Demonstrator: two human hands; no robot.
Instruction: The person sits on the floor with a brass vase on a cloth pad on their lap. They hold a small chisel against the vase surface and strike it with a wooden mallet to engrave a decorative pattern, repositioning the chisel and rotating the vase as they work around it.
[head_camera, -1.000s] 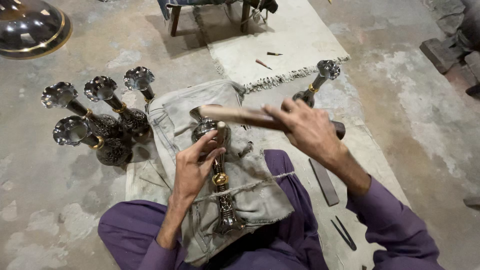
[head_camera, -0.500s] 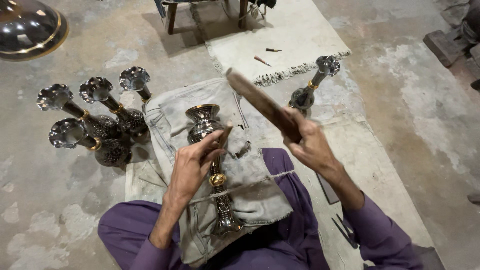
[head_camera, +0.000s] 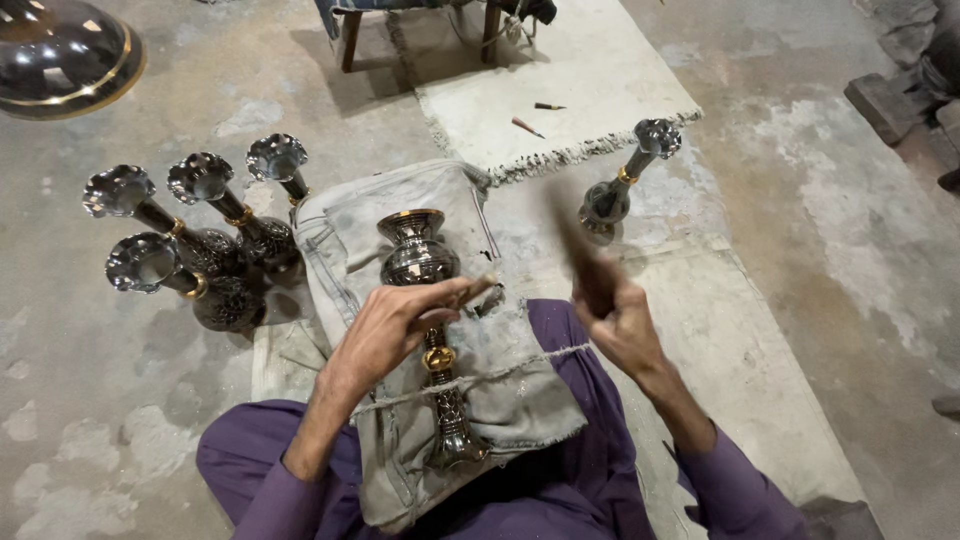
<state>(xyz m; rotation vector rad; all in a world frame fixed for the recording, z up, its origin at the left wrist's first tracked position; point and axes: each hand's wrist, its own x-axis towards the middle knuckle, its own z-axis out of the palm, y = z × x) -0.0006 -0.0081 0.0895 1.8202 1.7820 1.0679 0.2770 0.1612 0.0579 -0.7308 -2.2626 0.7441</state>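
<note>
Gripping a short wooden mallet (head_camera: 578, 262), the right hand (head_camera: 620, 325) is closed around its handle and raised beside the right knee; the tool is motion-blurred. One second earlier the mallet lay low and level across the workpiece; half a second ago it was lifted and angled up and back; now it stands higher and further right, well apart from the metal. This indicates a swing cycle in progress, with the stroke currently at or near its upper end.

The left hand (head_camera: 395, 335) is curled around a small chisel-like punch (head_camera: 470, 292), pinching it between thumb and fingers with the tip laid against the vase (head_camera: 432, 330). Its position matches both earlier frames, so the tool point has not been relocated between strokes.

The vase, dark metal with brass bands at the rim and neck, lies lengthwise across the lap on a folded grey cloth (head_camera: 520, 400), mouth pointing away from the body. It has not shifted.

To the left, four similar vases (head_camera: 200, 240) stand clustered on the concrete floor (head_camera: 820, 240). One further vase (head_camera: 625, 180) stands upright to the right, at the edge of a pale mat (head_camera: 570, 90) bearing two small tools. A large dark bowl (head_camera: 60, 55) sits at the upper left.
</note>
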